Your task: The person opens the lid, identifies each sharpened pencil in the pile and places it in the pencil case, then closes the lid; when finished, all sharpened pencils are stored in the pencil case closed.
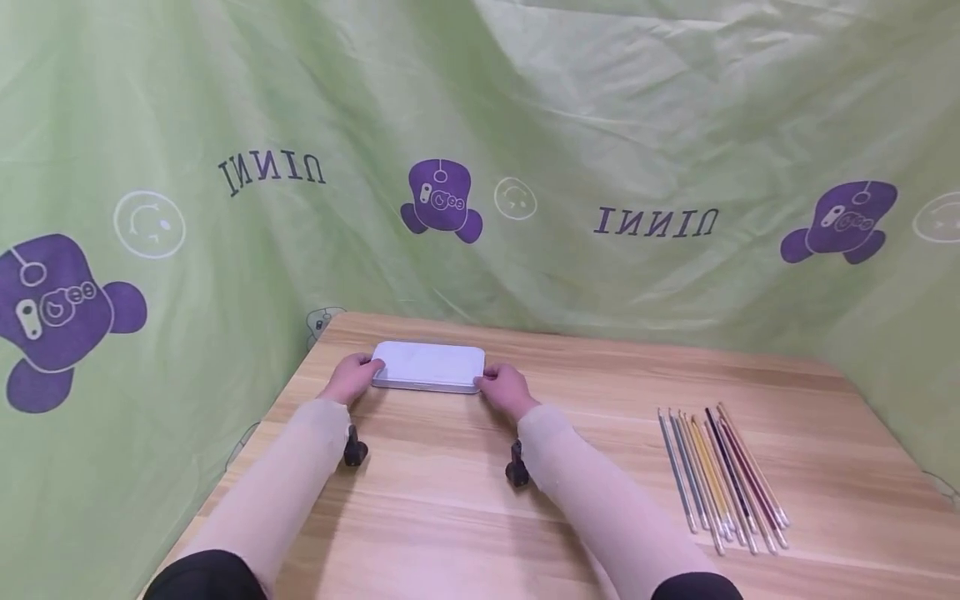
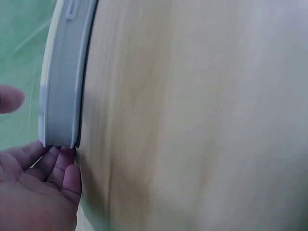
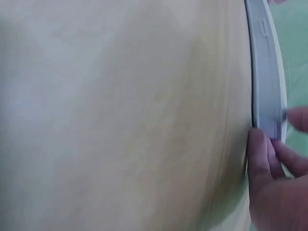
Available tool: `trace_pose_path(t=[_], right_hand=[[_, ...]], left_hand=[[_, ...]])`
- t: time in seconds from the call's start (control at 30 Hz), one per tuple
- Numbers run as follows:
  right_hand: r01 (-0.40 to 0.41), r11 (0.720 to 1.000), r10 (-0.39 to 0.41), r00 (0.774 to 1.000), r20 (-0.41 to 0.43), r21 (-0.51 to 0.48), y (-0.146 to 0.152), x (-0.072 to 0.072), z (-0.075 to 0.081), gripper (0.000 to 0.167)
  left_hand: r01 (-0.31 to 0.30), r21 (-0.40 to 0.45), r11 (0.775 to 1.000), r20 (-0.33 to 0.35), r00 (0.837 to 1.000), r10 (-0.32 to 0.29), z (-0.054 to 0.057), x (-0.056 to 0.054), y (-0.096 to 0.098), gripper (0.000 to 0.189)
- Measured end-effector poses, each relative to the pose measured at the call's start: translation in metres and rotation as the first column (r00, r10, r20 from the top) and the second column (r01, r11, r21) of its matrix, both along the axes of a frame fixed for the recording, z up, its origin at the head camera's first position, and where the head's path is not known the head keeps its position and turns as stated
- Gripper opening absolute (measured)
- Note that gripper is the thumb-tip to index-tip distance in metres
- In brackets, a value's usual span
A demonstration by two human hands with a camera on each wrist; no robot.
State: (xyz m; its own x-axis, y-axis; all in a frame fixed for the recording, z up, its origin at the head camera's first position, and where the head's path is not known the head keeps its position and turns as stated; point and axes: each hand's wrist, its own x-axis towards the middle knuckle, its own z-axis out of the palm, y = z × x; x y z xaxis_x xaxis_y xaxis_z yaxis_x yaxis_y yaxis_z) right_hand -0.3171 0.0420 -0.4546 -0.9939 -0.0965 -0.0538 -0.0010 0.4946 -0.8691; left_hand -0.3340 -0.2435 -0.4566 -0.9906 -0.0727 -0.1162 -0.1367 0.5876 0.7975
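A flat white-and-grey pencil case lies closed near the back left of the table, a small clasp on its long front side. At its left end is my left hand, thumb over the top corner in the head view. The left wrist view shows the curled fingers of that hand against the case's end. My right hand holds the opposite end. Seen from the right wrist, its fingers press the end wall low down while the thumb is at the lid's edge.
Several slim pencils in blue, yellow, black, red and wood tones lie side by side on the right of the wooden table. A green printed cloth hangs close behind the table and along its sides.
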Motion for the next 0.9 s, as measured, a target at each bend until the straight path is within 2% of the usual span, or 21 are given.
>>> trace_pose_path(t=[0.13,0.27,0.37,0.47,0.73,0.9], right_hand=[[0.076,0.997,-0.074,0.997,0.036,-0.035,0.006,0.01,0.003,0.031],[0.077,0.995,-0.071,0.994,0.078,-0.071,0.013,0.018,0.004,0.031],[0.083,0.994,-0.076,0.992,0.101,-0.067,0.023,0.023,0.002,0.031],[0.103,0.992,-0.093,0.987,0.131,-0.071,0.037,0.032,-0.002,0.032],[0.148,0.984,-0.128,0.974,0.189,-0.095,0.07,0.067,-0.002,0.034],[0.155,0.982,-0.132,0.972,0.196,-0.106,0.087,0.085,0.0,0.035]], left_hand=[[-0.017,0.011,1.0,0.005,1.0,0.017,0.003,0.012,0.01,0.058],[-0.012,0.0,1.0,0.0,1.0,0.012,0.004,0.025,0.019,0.058],[0.012,-0.008,1.0,0.0,1.0,-0.012,0.004,0.032,0.027,0.058],[0.054,-0.054,0.997,-0.005,0.998,-0.055,0.003,0.039,0.04,0.055],[0.147,-0.097,0.984,-0.029,0.988,-0.15,0.003,0.065,0.073,0.045],[0.162,-0.116,0.98,-0.094,0.98,-0.174,0.002,0.08,0.087,0.04]])
